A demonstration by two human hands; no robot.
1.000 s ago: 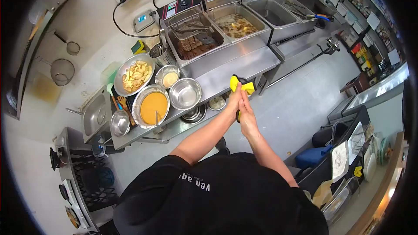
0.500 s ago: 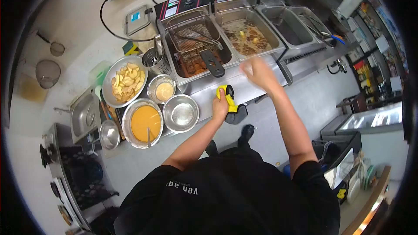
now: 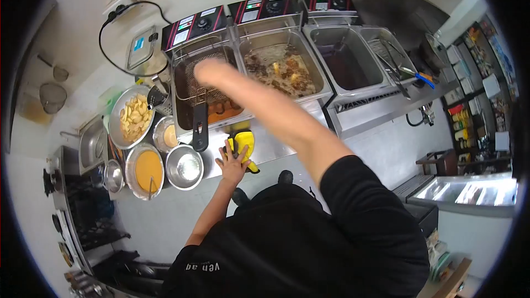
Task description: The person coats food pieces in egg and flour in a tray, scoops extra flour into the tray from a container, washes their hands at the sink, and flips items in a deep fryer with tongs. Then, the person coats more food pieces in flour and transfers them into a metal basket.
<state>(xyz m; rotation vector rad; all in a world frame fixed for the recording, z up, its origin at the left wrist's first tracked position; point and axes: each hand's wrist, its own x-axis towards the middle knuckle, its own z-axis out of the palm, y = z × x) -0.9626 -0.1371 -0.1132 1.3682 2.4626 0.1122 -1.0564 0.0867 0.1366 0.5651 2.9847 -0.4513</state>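
My left hand [image 3: 234,166] lies with its fingers spread on a yellow-and-black pair of gloves [image 3: 244,142] at the front edge of the steel counter. My right hand [image 3: 214,72] reaches across to the left fryer and is over its wire basket [image 3: 193,72]. The fingers of that hand are hidden under it and a little blurred, so I cannot tell what they touch. The basket's black handle [image 3: 200,127] points toward me over the counter edge. Below the basket, brown oil [image 3: 221,111] shows in the fryer.
Pale pieces fry in bubbling oil in the middle fryer [image 3: 323,72]. A third fryer [image 3: 345,58] stands right, beside a tray with blue-handled tongs [image 3: 424,80]. On the left are a bowl of cut potatoes [image 3: 136,116], a bowl of orange batter [image 3: 148,172] and an empty steel bowl [image 3: 185,166].
My right hand has moved left from the middle fryer's front to over the left fryer's basket. My left hand has set the gloves on the counter and spread its fingers. The view has shifted right.
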